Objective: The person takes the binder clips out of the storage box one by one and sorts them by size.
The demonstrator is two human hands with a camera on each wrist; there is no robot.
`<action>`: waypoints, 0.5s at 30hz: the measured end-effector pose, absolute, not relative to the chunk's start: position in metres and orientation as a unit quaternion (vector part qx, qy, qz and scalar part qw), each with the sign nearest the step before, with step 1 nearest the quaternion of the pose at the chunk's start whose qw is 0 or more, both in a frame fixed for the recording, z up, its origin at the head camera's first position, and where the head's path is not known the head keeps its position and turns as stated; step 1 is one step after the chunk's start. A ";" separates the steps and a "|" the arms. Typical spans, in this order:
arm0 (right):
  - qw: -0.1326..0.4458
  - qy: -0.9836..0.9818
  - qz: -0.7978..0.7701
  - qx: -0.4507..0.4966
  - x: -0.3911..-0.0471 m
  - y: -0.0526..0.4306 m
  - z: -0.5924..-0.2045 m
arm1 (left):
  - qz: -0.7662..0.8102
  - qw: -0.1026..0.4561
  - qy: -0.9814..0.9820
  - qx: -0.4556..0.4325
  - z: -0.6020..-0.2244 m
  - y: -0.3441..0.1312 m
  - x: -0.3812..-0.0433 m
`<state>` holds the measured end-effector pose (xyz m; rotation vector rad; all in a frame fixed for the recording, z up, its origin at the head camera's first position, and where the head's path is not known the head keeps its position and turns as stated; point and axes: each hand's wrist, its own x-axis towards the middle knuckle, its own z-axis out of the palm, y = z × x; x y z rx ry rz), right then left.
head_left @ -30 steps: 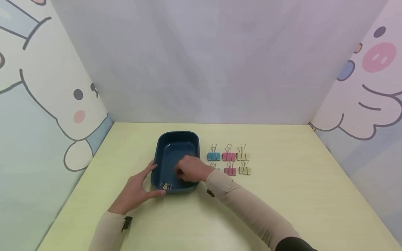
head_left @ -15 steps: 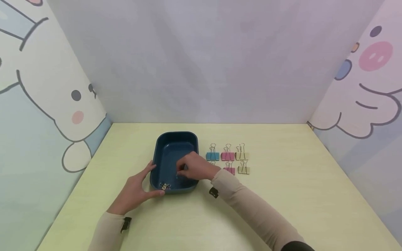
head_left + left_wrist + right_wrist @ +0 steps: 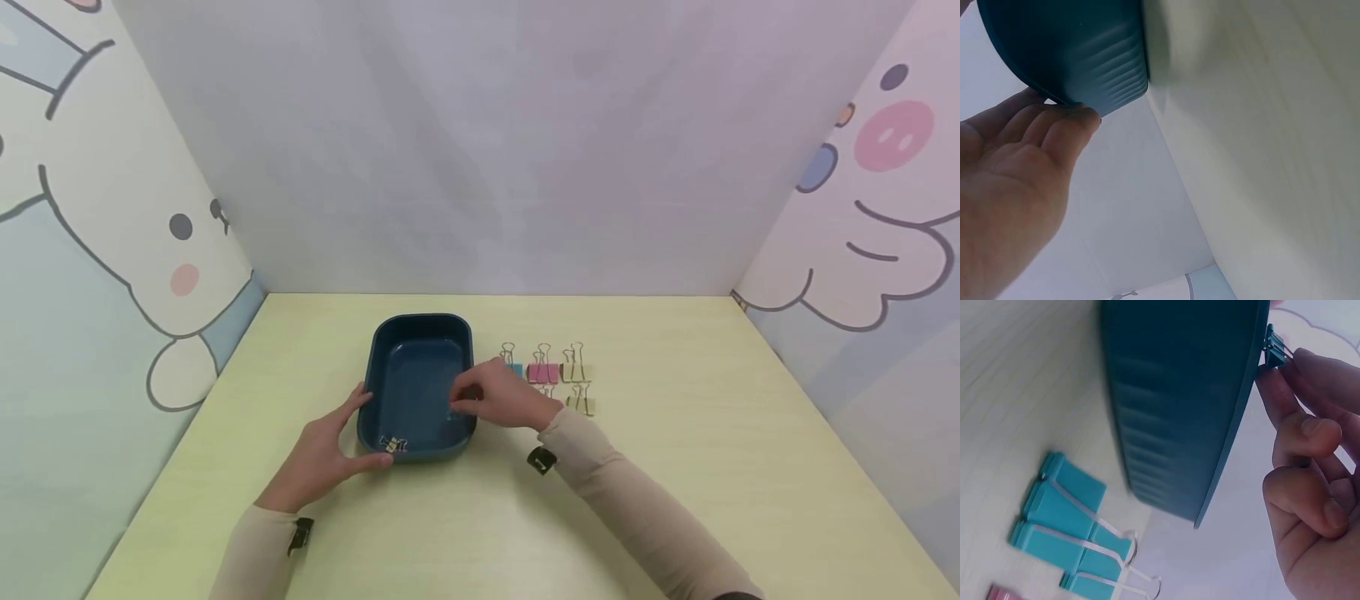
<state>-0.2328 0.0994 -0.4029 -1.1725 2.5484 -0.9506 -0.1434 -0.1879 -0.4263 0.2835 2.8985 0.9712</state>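
The dark blue tray (image 3: 422,321) stands on the table, left of centre. My left hand (image 3: 318,462) holds its near left corner, with the fingers along the side and the thumb on the front rim. My right hand (image 3: 498,396) is over the right rim and pinches a small blue binder clip (image 3: 1274,349) between thumb and forefinger. In the head view that clip is barely visible. A few small pale yellow binder clips (image 3: 393,444) lie in the near left corner inside the tray.
Right of the tray are two rows of larger binder clips: blue (image 3: 1066,494), pink (image 3: 543,373) and pale yellow (image 3: 577,372). My right hand covers some of them in the head view. A grey wall (image 3: 480,167) closes off the back, with cartoon-printed panels at both sides.
My right hand has come up from the tray's floor and moved right to its right rim, with the small blue binder clip. The left hand has stayed on the tray.
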 end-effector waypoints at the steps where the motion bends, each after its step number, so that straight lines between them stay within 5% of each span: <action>1: 0.092 0.857 -0.326 -0.389 -0.233 0.103 -0.403 | 0.316 0.034 0.944 0.093 -0.426 -0.188 -0.144; 15: 0.089 0.861 -0.350 -0.358 -0.229 0.142 -0.403 | 0.315 0.030 0.944 0.096 -0.426 -0.188 -0.142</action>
